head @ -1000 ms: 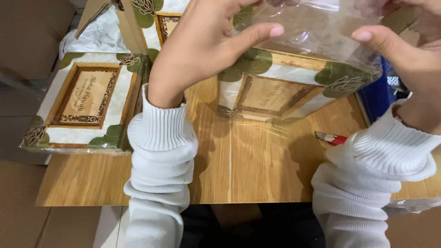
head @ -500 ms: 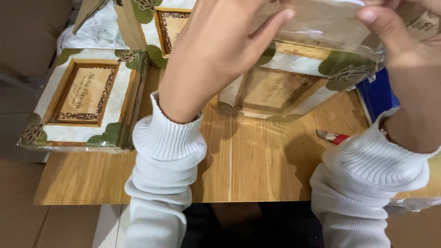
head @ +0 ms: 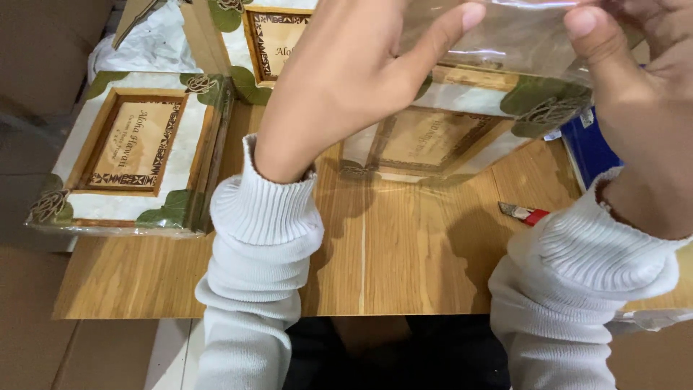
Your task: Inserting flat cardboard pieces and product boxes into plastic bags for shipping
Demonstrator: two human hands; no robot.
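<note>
We hold a clear plastic sleeve (head: 505,36) up in front of us with both hands, and a decorated box (head: 440,119) sits inside or just behind it, its white faces trimmed with green leaves and a wooden framed panel. Our left hand (head: 354,79) is clamped on the sleeve's left part, the thumb pressed flat against the film near the top edge of the view and the other fingers out of sight behind it. Our right hand (head: 642,94) grips the right part the same way, thumb tip on the front of the plastic, the rest of the fingers curled behind. The box hangs above the wooden surface (head: 404,253), tilted so that its panel faces down toward us; we cannot tell whether its lower corner touches the wood. To the left, a second box (head: 133,155) of the same kind lies flat at the left edge of the surface, already wrapped in film, its framed panel facing up. Behind it a third box (head: 271,36) stands upright, near crumpled white plastic (head: 155,43). A small red and silver cutter (head: 523,213) lies on the wood just inside our right sleeve (head: 577,289). A blue object (head: 588,148) shows at the right, partly hidden by our right wrist. Both sleeves are white ribbed knit.
</note>
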